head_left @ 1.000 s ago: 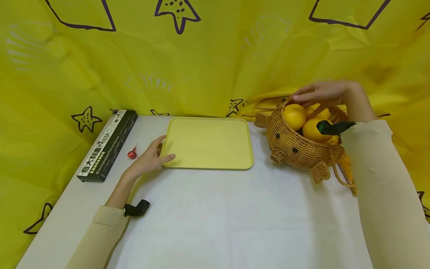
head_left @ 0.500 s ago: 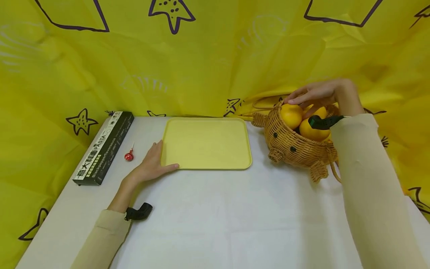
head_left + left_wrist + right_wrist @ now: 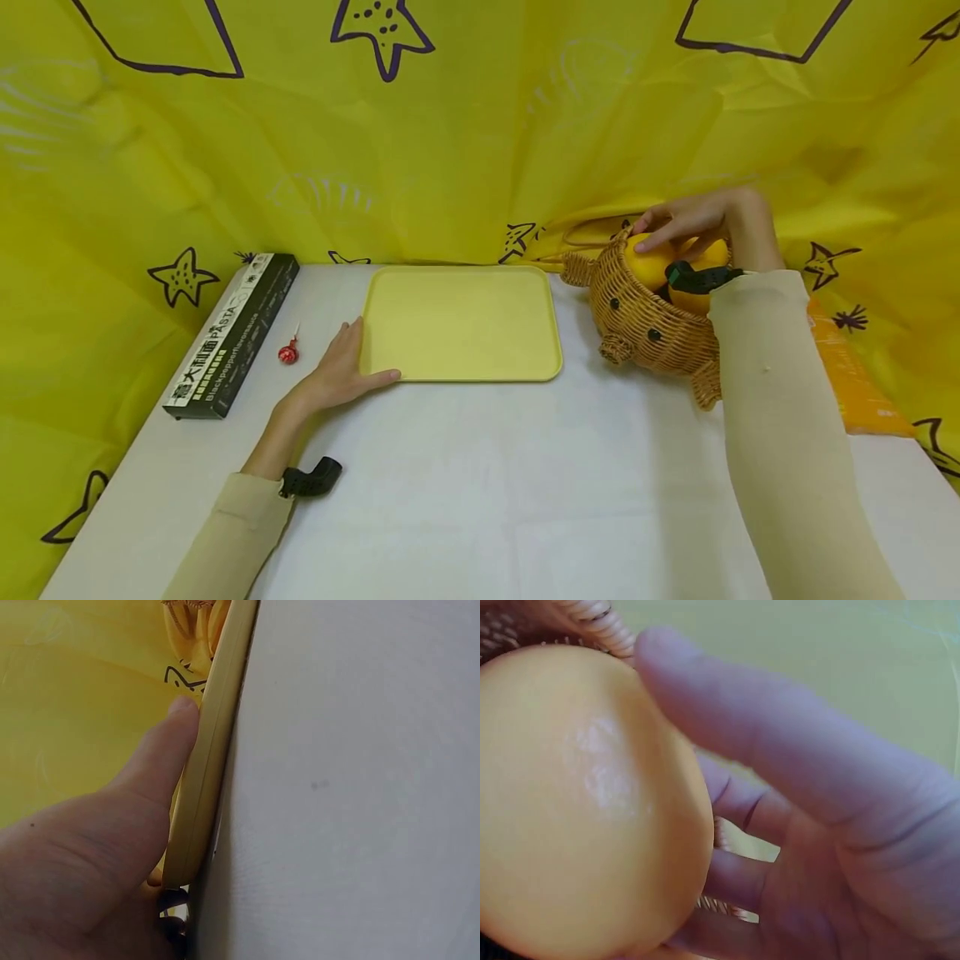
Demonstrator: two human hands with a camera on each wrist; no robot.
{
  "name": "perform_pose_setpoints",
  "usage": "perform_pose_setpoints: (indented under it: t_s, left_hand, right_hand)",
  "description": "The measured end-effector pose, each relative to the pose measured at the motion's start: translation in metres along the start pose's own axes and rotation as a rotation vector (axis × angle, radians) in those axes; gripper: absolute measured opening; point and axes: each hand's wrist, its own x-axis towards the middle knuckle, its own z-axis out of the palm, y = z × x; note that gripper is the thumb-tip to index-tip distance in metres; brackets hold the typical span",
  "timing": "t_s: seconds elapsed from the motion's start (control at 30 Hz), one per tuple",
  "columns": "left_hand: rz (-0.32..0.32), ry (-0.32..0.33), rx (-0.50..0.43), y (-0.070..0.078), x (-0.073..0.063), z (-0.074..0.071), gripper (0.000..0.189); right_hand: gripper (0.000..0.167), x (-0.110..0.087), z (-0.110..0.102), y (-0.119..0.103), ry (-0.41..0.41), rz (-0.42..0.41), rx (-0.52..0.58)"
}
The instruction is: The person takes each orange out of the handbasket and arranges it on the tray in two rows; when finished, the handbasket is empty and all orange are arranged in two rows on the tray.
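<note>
Inside the basket [image 3: 633, 325], right hand [image 3: 693, 218] grasps a round fruit [image 3: 592, 802]; left hand [image 3: 333, 375], outstretched, touches the tray [image 3: 461, 325]

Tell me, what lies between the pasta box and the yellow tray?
A red lollipop, then the left grip touching the yellow tray, as the head view shows.

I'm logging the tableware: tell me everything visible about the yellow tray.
The tray is pale yellow and rectangular, with rounded corners, a raised rim and a smooth, plastic-looking surface. It lies face up on the white table, close to the yellow backdrop, between the pasta box and the wicker basket. The left grip touches its left end, thumb at the near edge.
</note>
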Motion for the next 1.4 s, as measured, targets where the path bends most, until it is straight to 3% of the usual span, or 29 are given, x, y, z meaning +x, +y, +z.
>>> perform_pose_setpoints:
  t_s: [0.27,0.6,0.93,1.13,1.27,1.4]
  left_hand:
    - [-0.013,-0.005,-0.001,0.001,-0.001,-0.002,0.116]
    - [0.009,-0.008,-0.010,0.004,0.004,0.001,0.115]
    - [0.019,-0.010,-0.002,0.002,0.003,0.007,0.114]
    - [0.019,-0.005,0.018,0.000,0.003,0.003,0.115]
    - [0.022,-0.001,0.016,0.002,0.003,-0.002,0.115]
    - [0.018,-0.005,0.019,0.002,0.004,-0.004,0.115]
  right_hand:
    - [0.065,0.000,0.001,0.000,-0.001,0.000,0.019]
    - [0.069,-0.005,0.005,0.010,0.069,-0.028,-0.026]
    - [0.052,-0.002,0.010,0.017,0.025,-0.021,0.009]
    - [0.066,-0.003,0.010,0.009,0.072,-0.025,-0.047]
    - [0.081,-0.005,0.006,0.002,0.065,-0.030,-0.108]
    - [0.084,-0.005,0.006,-0.002,0.057,-0.022,-0.141]
